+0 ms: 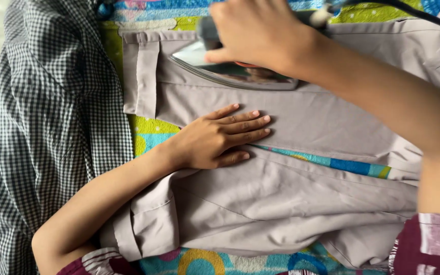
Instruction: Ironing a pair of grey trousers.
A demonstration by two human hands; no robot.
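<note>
You're at home here, pretty clearly — this is somebody's ironing spot set up on a soft surface, not a proper board. Look at the colourful patterned sheet (352,165) under everything: bright blue, yellow and green shapes, the sort of thing you'd spread on a bed or a floor mat. A checked black-and-white garment (52,127) is bunched up on the left, grey trousers (281,203) are spread flat across the middle, and an electric iron (232,71) sits on the far trouser leg with its dark cord (408,10) trailing off to the far right — household laundry all round.
</note>
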